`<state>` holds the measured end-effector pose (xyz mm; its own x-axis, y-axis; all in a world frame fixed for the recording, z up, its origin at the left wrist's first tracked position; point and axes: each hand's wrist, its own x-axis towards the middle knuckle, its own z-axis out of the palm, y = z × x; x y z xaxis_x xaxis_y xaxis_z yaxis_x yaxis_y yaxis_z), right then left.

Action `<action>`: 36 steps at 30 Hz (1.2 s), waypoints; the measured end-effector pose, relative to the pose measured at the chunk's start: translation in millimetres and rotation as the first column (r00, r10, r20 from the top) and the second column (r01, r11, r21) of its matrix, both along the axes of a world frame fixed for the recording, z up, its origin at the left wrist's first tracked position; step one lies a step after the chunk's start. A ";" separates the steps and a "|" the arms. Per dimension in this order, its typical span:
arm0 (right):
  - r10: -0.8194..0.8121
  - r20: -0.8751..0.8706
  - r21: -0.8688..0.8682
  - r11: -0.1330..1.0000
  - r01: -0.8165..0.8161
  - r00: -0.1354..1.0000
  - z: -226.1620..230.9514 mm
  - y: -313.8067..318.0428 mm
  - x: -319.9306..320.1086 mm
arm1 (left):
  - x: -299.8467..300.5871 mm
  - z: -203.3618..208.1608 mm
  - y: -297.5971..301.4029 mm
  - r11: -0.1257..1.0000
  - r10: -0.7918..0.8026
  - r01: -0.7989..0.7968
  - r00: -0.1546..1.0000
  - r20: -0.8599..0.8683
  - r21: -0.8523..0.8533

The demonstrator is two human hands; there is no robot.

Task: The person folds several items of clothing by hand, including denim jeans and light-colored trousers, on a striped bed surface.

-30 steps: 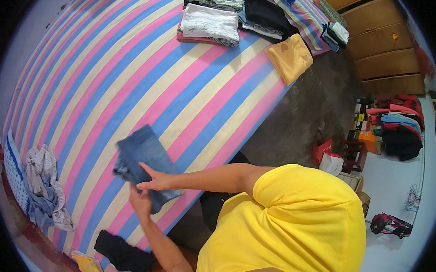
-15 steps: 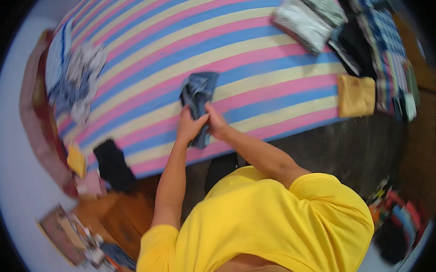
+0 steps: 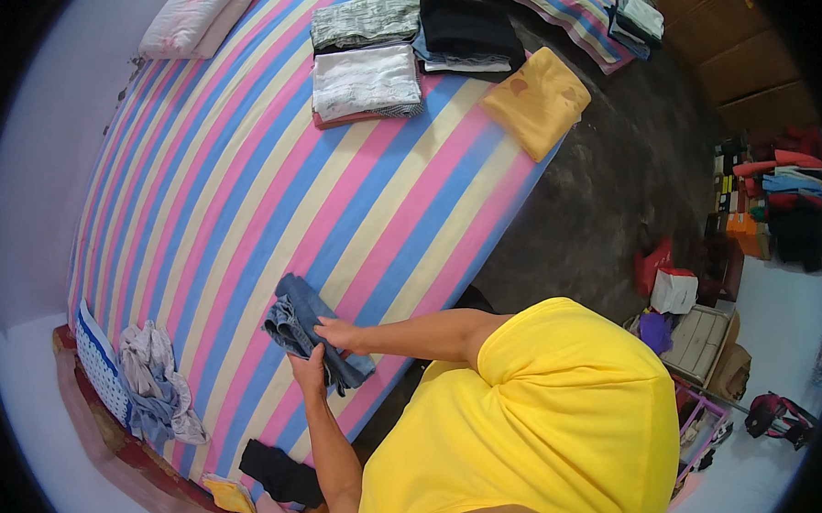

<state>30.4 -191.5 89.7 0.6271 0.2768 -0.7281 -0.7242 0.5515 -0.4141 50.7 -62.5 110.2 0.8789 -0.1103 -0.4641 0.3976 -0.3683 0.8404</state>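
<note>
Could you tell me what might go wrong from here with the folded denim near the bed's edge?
1. The blue denim garment looks bunched on one side under the left hand and right hand, so the fold may come out uneven.
2. It lies close to the edge of the striped bed; a loose grip could let it slide off.
3. The unfolded clothes heap and dark garment nearby could get mixed in.

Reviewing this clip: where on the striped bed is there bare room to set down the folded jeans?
The widest bare patch is mid-bed, between the jeans under both hands and the folded stacks at the far end. Bare stripes also run toward the pillow. It is crowded by the loose clothes pile at the near-left edge and around the yellow garment.
</note>
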 end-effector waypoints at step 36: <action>0.659 -0.074 -0.975 0.111 -0.195 0.749 -101.0 -226.3 -67.6 | -29.7 -119.9 -60.0 0.679 0.254 -0.052 0.953 -0.167 0.733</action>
<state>-37.2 -417.8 -11.3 0.8771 -0.0978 -0.4703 -0.3869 -0.7241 -0.5710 21.0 -122.5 -9.7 0.7041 0.4682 -0.5339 0.6497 -0.7281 0.2183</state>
